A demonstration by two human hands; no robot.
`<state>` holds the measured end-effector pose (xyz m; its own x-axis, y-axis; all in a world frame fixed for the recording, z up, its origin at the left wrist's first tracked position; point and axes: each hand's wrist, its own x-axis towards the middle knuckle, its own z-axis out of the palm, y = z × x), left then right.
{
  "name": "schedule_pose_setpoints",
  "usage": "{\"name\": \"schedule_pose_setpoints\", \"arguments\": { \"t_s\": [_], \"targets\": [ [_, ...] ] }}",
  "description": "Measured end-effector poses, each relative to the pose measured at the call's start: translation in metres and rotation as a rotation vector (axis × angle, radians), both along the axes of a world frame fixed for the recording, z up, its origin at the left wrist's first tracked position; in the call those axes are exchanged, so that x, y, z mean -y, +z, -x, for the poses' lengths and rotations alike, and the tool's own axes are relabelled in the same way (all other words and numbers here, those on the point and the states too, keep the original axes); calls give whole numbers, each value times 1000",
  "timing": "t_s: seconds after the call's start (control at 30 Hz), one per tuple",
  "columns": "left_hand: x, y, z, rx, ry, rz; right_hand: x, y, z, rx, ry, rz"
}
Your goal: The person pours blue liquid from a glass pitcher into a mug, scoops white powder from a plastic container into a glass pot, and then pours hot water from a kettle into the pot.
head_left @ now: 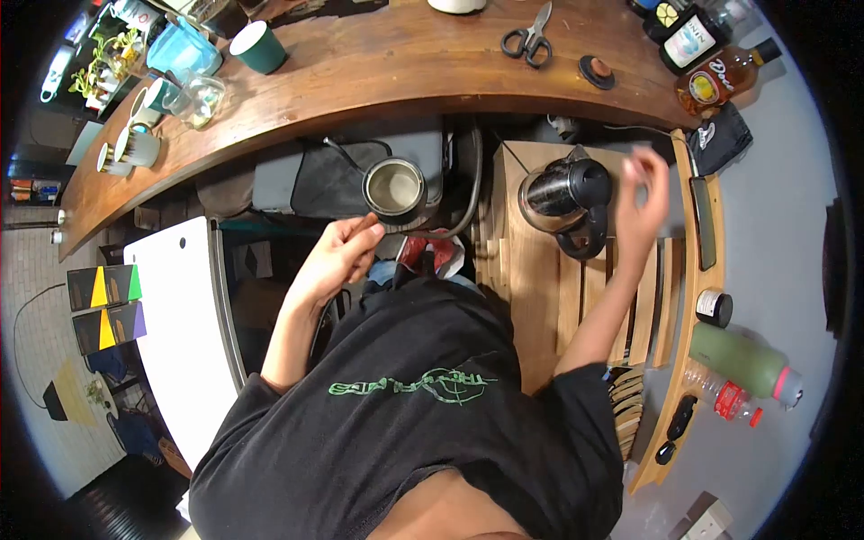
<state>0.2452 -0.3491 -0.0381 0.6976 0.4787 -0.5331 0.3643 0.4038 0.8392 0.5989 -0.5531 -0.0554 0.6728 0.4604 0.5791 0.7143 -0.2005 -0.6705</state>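
My left hand (340, 258) is closed at the near side of a small dark gooseneck kettle (394, 187). The kettle has no lid on, and its pale metal inside shows. Its thin spout points up and to the left; the handle is mostly hidden by my fingers. My right hand (641, 200) is raised just right of a black and steel electric kettle (551, 193), apart from it. The fingers there are loosely bent with nothing in them, and the tips are blurred. The electric kettle stands on a wooden surface (531, 297), its black lid shut and handle toward me.
A curved wooden counter (387, 67) runs across the front, bearing scissors (529, 40), a green cup (258, 48), mugs (138, 144) and a syrup bottle (724, 79). On the right ledge are a phone (702, 223), a green bottle (742, 358) and sunglasses (677, 427). A white panel (175, 324) stands left.
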Motion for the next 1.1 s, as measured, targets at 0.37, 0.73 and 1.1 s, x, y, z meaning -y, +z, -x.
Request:
{"name": "schedule_pose_setpoints", "arguments": {
  "t_s": [0.37,0.73,1.1],
  "targets": [
    [-24,15,10,31,-28,9,-126,9,-121,311,158,334],
    [-59,50,3,110,-99,17,-150,129,36,182,409,252],
    [-114,58,-29,221,-96,79,-229,135,120,143,860,220]
  ]
}}
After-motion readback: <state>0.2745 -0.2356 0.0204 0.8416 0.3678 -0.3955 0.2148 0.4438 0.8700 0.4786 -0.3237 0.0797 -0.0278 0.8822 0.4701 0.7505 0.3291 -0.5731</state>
